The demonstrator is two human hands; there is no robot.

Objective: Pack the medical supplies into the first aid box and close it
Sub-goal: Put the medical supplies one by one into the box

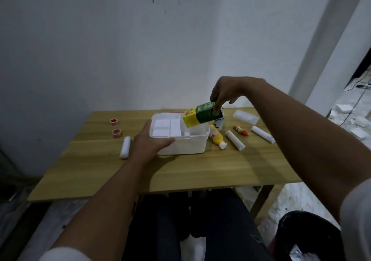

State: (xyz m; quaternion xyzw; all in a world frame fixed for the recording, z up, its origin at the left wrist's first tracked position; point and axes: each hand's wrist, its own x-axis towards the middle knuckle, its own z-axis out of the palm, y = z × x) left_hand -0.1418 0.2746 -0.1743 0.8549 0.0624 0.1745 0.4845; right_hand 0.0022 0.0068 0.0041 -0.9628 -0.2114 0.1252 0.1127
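Note:
A white first aid box [186,146] stands open on the wooden table, with a divided white tray inside. My left hand [149,141] grips its near left corner. My right hand [224,91] holds a green and yellow carton [200,116] tilted over the box's right side. Right of the box lie a yellow bottle [215,137], a white bandage roll [234,140], a small red-tipped tube [241,130] and another white roll [263,134]. A white bottle [218,124] stands behind the carton, partly hidden. Left of the box lie a white roll [125,147] and two red tape rolls [114,121].
A clear plastic lid or case [246,116] rests at the table's back right. The table stands against a white wall. A black bin [307,238] sits on the floor at the lower right, and cables and rubble lie on the floor beyond the table's right edge.

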